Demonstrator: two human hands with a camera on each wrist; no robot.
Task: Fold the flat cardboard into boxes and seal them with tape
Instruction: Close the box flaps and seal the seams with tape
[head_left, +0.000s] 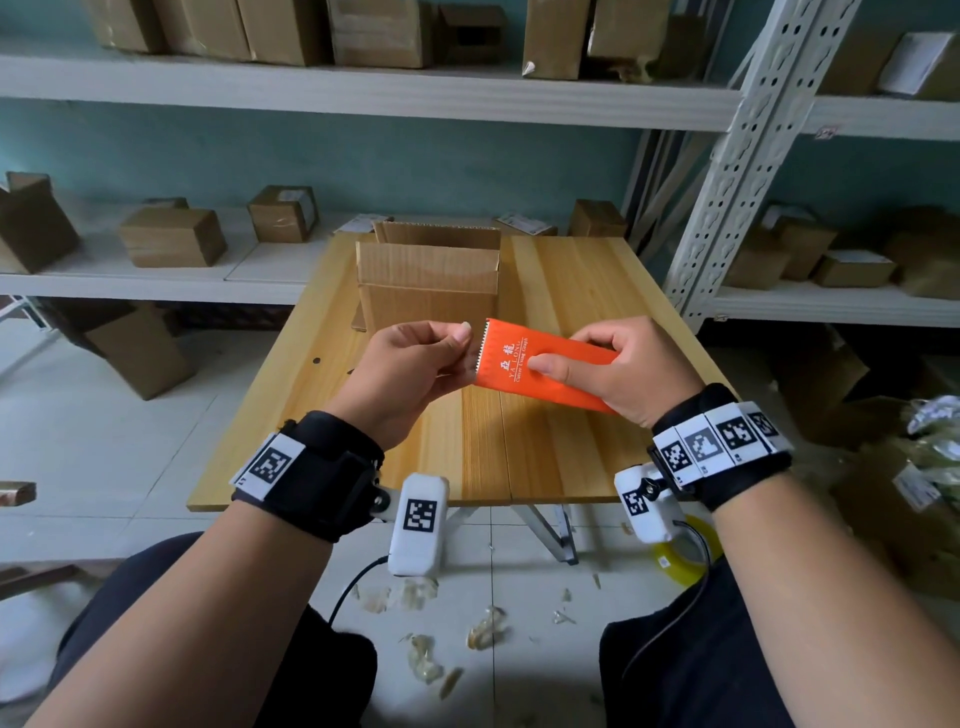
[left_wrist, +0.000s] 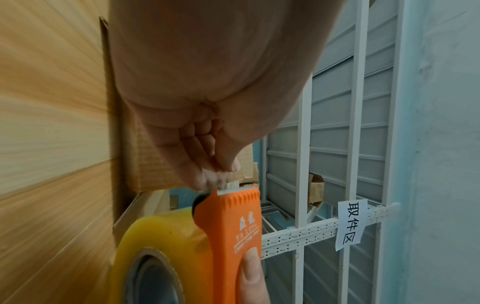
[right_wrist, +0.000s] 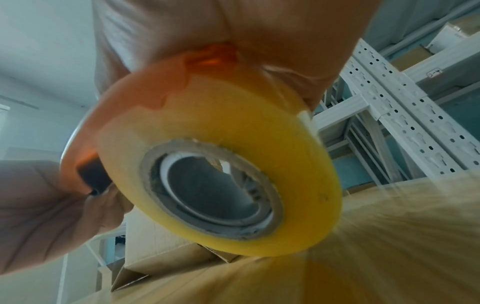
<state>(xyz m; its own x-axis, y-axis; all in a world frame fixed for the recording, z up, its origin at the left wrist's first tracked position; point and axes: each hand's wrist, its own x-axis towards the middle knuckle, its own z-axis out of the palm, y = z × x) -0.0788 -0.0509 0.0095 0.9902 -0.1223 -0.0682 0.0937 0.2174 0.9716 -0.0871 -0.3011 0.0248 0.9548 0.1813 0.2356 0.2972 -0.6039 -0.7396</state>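
My right hand grips an orange tape dispenser above the wooden table, thumb pressed on its top. The yellowish tape roll sits under the orange cover. My left hand pinches the clear tape end at the serrated blade edge, thumb against curled fingers. A cardboard box with open flaps stands on the far half of the table, beyond both hands. In the left wrist view the box lies behind the left hand.
White metal shelves with several cardboard boxes run along the back and right. An upright rack post stands by the table's right corner. Tape scraps litter the tiled floor. Another tape roll lies on the floor under my right wrist.
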